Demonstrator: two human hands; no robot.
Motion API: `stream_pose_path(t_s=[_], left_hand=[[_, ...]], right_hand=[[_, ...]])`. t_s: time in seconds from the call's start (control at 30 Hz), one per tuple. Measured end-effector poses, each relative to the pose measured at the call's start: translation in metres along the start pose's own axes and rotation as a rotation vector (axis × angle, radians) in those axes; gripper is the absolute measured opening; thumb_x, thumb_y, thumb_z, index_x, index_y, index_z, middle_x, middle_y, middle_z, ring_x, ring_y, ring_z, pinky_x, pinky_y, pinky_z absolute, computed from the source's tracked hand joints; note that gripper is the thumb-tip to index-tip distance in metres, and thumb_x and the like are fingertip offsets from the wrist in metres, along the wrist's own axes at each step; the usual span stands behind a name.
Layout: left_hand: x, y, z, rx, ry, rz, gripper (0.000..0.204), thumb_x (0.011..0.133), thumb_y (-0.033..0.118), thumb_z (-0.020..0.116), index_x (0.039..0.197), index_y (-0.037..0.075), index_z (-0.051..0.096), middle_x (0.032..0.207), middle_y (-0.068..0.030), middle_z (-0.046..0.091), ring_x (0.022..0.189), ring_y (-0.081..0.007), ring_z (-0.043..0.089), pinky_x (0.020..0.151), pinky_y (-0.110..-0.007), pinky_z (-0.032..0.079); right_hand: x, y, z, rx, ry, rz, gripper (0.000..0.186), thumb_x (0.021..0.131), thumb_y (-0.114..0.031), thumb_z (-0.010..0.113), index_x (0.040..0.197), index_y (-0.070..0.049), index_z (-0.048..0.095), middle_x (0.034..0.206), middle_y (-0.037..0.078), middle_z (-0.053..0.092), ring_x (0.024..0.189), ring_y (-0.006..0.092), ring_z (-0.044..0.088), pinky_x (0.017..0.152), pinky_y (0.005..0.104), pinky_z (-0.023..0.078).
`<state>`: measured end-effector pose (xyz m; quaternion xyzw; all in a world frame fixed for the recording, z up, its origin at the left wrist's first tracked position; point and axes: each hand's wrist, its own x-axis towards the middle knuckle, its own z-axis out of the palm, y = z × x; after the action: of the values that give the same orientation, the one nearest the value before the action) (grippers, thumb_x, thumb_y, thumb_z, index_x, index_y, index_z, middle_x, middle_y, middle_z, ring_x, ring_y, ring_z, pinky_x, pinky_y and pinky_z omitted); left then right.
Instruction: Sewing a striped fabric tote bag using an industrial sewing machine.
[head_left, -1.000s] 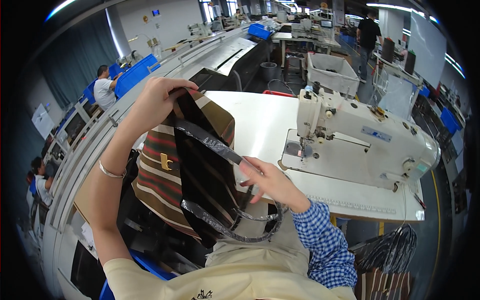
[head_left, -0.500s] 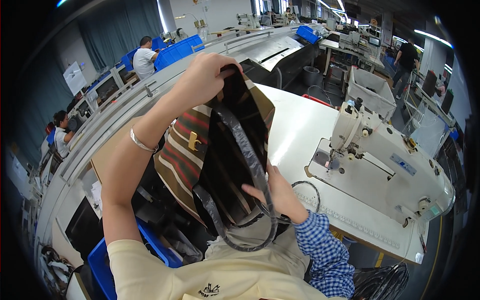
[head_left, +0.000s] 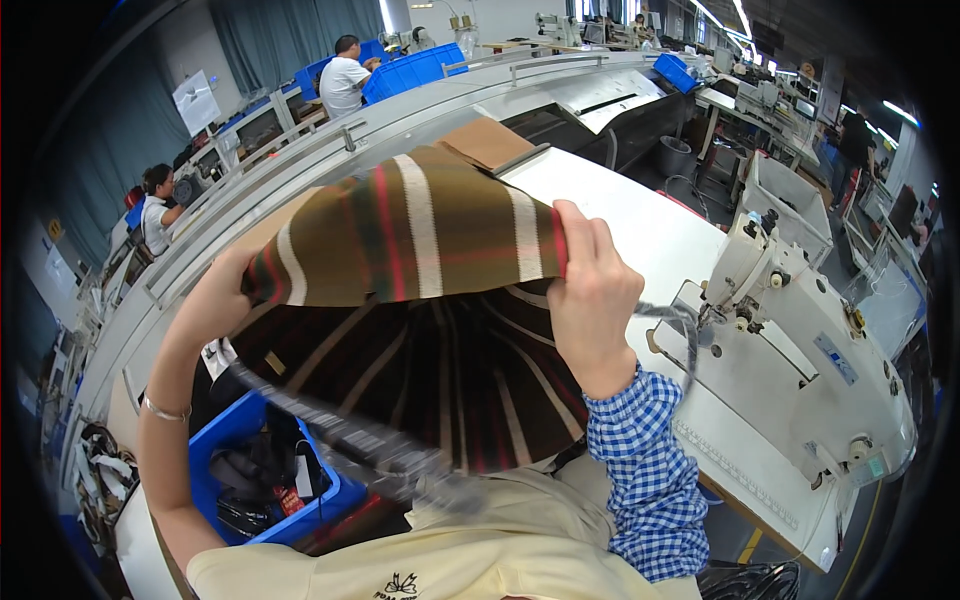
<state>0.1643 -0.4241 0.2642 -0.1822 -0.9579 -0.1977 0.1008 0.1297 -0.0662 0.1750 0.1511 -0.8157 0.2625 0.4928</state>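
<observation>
I hold a striped fabric bag [head_left: 420, 230] spread wide in front of me, brown and olive with white and red stripes. My left hand [head_left: 215, 300] grips its left edge. My right hand [head_left: 592, 295], with a blue checked cuff below it, grips its right edge. The bag's opening faces me, showing its dark striped inside. A dark shiny strap [head_left: 340, 430] hangs from the left side across my lap; another strap [head_left: 670, 320] trails right of my right hand.
A white sewing machine [head_left: 800, 340] stands on the white table [head_left: 640, 240] at right. A blue bin [head_left: 265, 465] with dark pieces sits low left. Two people work at benches far left and at the back, beside blue crates [head_left: 415, 65].
The bag hung upright from my raised left hand while my right hand held its strap low. Now both hands hold its edges and the bag is spread wide open.
</observation>
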Motion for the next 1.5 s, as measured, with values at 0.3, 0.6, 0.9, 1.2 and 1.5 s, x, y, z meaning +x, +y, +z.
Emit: stream_pose_path(t_s=[0.3, 0.6, 0.9, 1.2, 1.5], left_hand=[[-0.052, -0.053, -0.031, 0.874, 0.691, 0.033, 0.022, 0.081, -0.002, 0.055, 0.102, 0.005, 0.055, 0.082, -0.0177, 0.06, 0.077, -0.0355, 0.063, 0.065, -0.042, 0.046], [0.13, -0.013, 0.082, 1.034, -0.207, 0.759, 0.006, 0.08, 0.014, 0.057, 0.077, 0.008, 0.06, 0.063, -0.0099, 0.063, 0.06, -0.0288, 0.066, 0.054, -0.041, 0.049], [0.206, 0.13, 0.225, 0.846, -0.257, 1.167, 0.012, 0.082, 0.017, 0.056, 0.084, 0.007, 0.063, 0.066, -0.0129, 0.066, 0.065, -0.0311, 0.068, 0.059, -0.042, 0.052], [0.227, 0.102, 0.33, 0.488, -0.156, 0.858, 0.015, 0.083, 0.016, 0.053, 0.093, 0.008, 0.06, 0.07, -0.0122, 0.068, 0.07, -0.032, 0.069, 0.062, -0.046, 0.052], [0.241, 0.161, 0.286, -0.369, -0.665, 0.848, 0.061, 0.081, 0.038, 0.069, 0.128, 0.004, 0.051, 0.127, -0.0248, 0.052, 0.122, -0.0369, 0.05, 0.1, -0.043, 0.043]], right_hand=[[-0.061, -0.062, -0.028, -0.174, -0.353, -0.331, 0.064, 0.076, -0.002, 0.057, 0.139, 0.003, 0.046, 0.072, 0.005, 0.048, 0.053, 0.0137, 0.056, 0.045, 0.0285, 0.047], [-0.168, -0.013, -0.036, 1.138, -0.913, 0.442, 0.017, 0.088, -0.008, 0.06, 0.096, 0.007, 0.058, 0.075, 0.015, 0.06, 0.068, 0.0147, 0.055, 0.065, 0.032, 0.048], [-0.107, 0.091, -0.247, 0.247, -0.996, 0.746, 0.034, 0.093, -0.029, 0.064, 0.102, 0.004, 0.066, 0.079, 0.007, 0.068, 0.07, 0.0132, 0.058, 0.068, 0.0319, 0.048], [-0.137, 0.168, -0.198, -0.683, -1.086, 0.502, 0.027, 0.094, -0.029, 0.044, 0.102, -0.007, 0.057, 0.096, 0.016, 0.069, 0.095, 0.0342, 0.065, 0.077, 0.0468, 0.046], [-0.191, 0.257, -0.17, -0.248, -0.942, 0.629, 0.026, 0.085, -0.029, 0.07, 0.094, -0.006, 0.062, 0.072, 0.011, 0.065, 0.07, 0.0293, 0.062, 0.059, 0.0403, 0.045]])
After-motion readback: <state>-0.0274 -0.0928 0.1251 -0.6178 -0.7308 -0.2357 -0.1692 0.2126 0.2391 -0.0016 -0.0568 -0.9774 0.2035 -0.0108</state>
